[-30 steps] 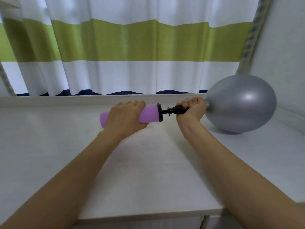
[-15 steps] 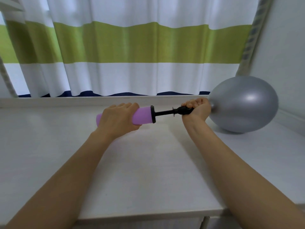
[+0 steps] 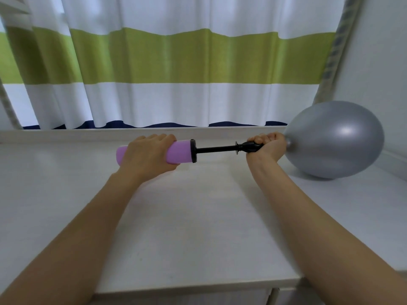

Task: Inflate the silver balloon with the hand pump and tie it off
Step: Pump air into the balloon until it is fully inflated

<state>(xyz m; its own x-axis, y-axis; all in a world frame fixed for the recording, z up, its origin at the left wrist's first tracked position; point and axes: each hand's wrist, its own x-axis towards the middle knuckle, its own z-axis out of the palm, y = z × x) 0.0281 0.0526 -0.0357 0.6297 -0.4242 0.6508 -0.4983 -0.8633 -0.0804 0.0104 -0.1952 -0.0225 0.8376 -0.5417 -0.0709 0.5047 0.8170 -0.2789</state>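
Gripping the hand pump (image 3: 179,151) — left hand (image 3: 148,154) on its barrel, right hand (image 3: 267,144) pinching the silver balloon (image 3: 334,139) neck.

One silver balloon (image 3: 337,139); one hand pump (image 3: 179,151); two hands: left hand (image 3: 146,155), right hand (image 3: 268,144); one bench (image 3: 198,216); one striped curtain (image 3: 165,62).

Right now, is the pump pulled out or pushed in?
Pulled out. A long stretch of black rod shows between the purple pump barrel, gripped by the left hand, and the nozzle end in the right hand.
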